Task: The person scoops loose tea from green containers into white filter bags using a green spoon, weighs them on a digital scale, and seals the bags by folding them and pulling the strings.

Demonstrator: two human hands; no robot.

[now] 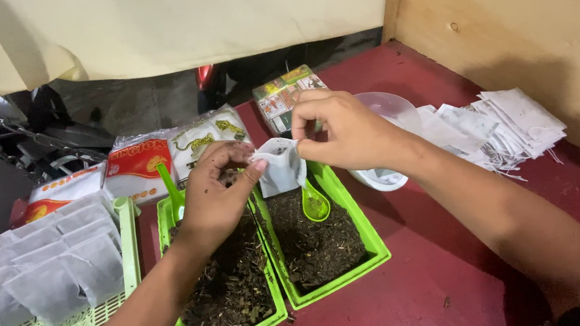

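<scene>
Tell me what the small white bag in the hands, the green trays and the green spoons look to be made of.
Small white bag: thin filter paper or non-woven fabric, matte and slightly see-through, creasing softly in both hands.
Green trays: likely moulded plastic, with a smooth, even bright colour and thin rims.
Green spoons: apparently the same glossy plastic, faintly translucent.

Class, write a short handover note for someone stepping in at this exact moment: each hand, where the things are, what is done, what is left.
Left hand: pinching the near edge of a small white filter bag, held over the trays.
Right hand: gripping the same bag's top edge from the far side.
Things: two green trays of dark dried leaf matter on the red table, a green spoon lying in the right tray, another green spoon in the left one.
Done: filled bags lie in the pale green basket on the left.
Left: a stack of empty white bags at the right; the held bag's fill cannot be seen.
</scene>
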